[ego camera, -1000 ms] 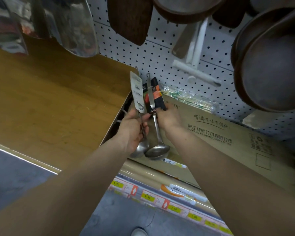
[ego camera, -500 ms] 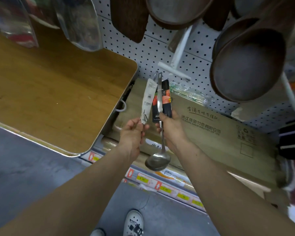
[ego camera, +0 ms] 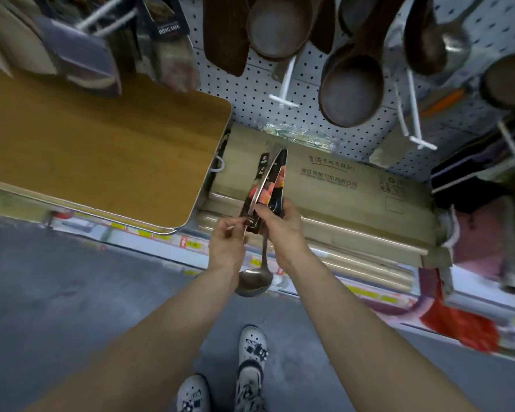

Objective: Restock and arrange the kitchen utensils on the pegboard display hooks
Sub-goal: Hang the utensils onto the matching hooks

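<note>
Your right hand [ego camera: 280, 228] has its grip closed round the handle of a metal ladle [ego camera: 254, 282], thumb on top, just below the dark label card [ego camera: 269, 185] fixed to the upper handle. The ladle is held nearly upright in front of you, bowl down between your wrists and handle tip pointing up towards the pegboard [ego camera: 250, 96]. Your left hand [ego camera: 226, 242] pinches the lower edge of the label card between thumb and fingertips, right beside your other hand. The ladle is in the air over a long cardboard box [ego camera: 354, 200] that lies on the shelf below the pegboard. Well above the ladle, a bare white hook [ego camera: 285, 84] sticks out of the pegboard, and dark wooden spoons [ego camera: 351, 90] hang to its right. A wooden board [ego camera: 101, 150] is to your left, and your pale shoes [ego camera: 252, 352] show on the grey floor.
</note>
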Tool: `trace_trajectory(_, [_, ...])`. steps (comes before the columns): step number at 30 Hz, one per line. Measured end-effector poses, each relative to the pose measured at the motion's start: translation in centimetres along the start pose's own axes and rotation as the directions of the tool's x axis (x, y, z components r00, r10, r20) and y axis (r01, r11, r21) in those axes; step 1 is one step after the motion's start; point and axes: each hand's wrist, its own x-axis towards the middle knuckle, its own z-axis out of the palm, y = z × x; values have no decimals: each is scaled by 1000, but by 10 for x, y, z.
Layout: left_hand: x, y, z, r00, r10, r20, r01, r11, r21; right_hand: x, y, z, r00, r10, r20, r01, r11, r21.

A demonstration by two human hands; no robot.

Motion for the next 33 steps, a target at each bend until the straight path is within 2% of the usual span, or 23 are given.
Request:
trace_trajectory(3, [-32,21,-17,997,-60,53,65,994,-84,-34,-7,-4,998,-8,57,10,1000,-29])
trace_trajectory(5, [-51,35,-28,986,-92,137,107,989,-103,-54,-15,-7,993,-28,113,31,999,-33])
trace_trajectory(8, [-79,51,-45,956,-106,274,116,993,-21,-87,-30,-11,982,-52,182,56,998,-13])
trace_trajectory(11, [-105,66,-58,947,-93,308,93,996,13,-119,-46,-15,980,-61,190,64,998,-15])
trace_trajectory(21, [-176,127,-68,927,31,374,-37,999,9,-201,-112,-28,991,-132,1,132,989,62])
trace_trajectory(33, [-226,177,-39,833,114,542,-150,989,21,-260,-168,-83,953,-254,-167,285,936,207])
